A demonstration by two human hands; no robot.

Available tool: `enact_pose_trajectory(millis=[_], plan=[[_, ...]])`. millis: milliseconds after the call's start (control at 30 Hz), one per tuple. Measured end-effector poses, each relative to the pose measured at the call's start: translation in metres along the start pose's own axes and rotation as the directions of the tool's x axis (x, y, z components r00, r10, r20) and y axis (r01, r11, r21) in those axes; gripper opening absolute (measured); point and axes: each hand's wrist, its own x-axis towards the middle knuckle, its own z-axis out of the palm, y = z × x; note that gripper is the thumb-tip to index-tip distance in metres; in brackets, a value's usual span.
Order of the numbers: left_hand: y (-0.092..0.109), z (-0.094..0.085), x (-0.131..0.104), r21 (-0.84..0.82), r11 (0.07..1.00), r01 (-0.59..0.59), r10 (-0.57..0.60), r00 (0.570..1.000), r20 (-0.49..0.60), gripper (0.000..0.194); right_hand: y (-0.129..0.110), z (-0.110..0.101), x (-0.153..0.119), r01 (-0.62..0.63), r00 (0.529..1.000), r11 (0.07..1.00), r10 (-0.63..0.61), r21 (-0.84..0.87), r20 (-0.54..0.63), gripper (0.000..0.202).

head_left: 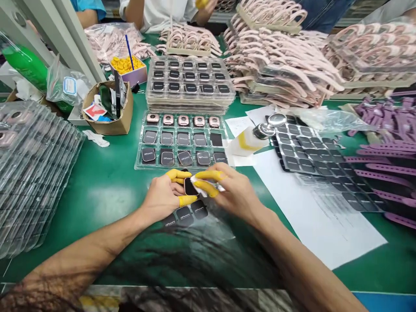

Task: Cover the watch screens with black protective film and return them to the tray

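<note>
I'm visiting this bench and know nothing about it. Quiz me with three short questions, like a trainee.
1. What colour are the worn finger covers? A) blue B) yellow C) pink
2. True or false: the left hand holds the dark-faced square piece, while the right hand holds the white cloth.
3. Fill in the number: the back row of the front tray holds ____ pink watch cases.

Key: 1 B; 2 true; 3 five

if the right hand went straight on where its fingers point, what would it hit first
Probably the dark-screened watch piece, then the left hand holding it, though depth is hard to judge.
</note>
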Motion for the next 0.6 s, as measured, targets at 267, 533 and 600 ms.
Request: enact_pose_trajectory(millis=[267, 533, 600], plan=[[-0.0029, 0.0004, 0.0006, 0.074, 0.997, 0.019, -0.019, 1.0, -0.003, 0.056, 0.0039, -0.0015, 0.0023, 0.034, 0.999, 0.999, -0.035, 0.027, 0.035, 0.025], [0.0002, 0.0017, 0.0002, 0.084, 0.995, 0.05, -0.048, 0.999, -0.024, 0.058, 0.008, 0.0044, -0.0052, -0.008, 1.0, 1.0, 0.008, 0.004, -0.015, 0.018], [0.0024, 0.0025, -0.0008, 0.071, 0.995, 0.069, -0.067, 0.997, -0.026, 0.059, 0.0084, 0.0058, -0.006, -0.005, 1.0, 1.0, 0.005, 0.009, -0.003, 0.019]])
